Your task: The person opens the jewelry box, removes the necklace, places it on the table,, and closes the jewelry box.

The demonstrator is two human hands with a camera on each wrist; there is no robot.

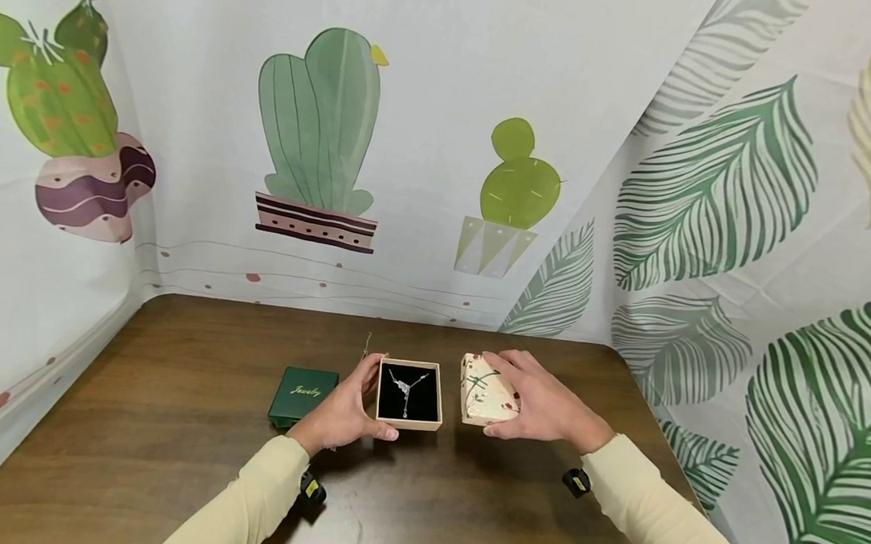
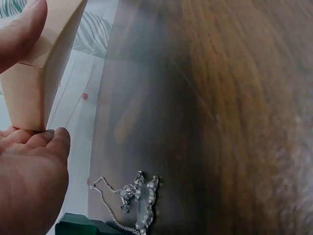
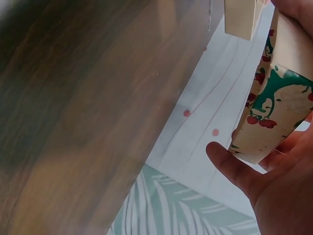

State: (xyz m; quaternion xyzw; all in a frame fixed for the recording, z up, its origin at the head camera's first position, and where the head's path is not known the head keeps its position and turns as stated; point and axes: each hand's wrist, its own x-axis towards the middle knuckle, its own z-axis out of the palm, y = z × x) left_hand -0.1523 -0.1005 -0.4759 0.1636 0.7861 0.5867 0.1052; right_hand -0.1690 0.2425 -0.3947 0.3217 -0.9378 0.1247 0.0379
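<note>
My left hand (image 1: 347, 409) grips an uncovered cream gift box (image 1: 416, 425) by its left side, thumb at the front and fingers behind. Inside it, a silver necklace (image 1: 406, 387) with a wing-like pendant lies on black padding. To its right, my right hand (image 1: 546, 400) holds the cream box lid (image 1: 480, 398), printed with red flowers and green stems. The lid is apart from the box, tilted, with the thumb at its near edge and fingers at the far one. The left wrist view shows the box's plain wall (image 2: 24, 95) between thumb and fingers.
A green box (image 1: 305, 391) lettered "Jewelry" sits left of my left hand on the brown wooden table (image 1: 427, 504). Silver jewellery with a fine chain (image 2: 145, 203) lies beside it. Another thin chain (image 1: 366, 343) shows behind the left hand. Printed curtains border the table.
</note>
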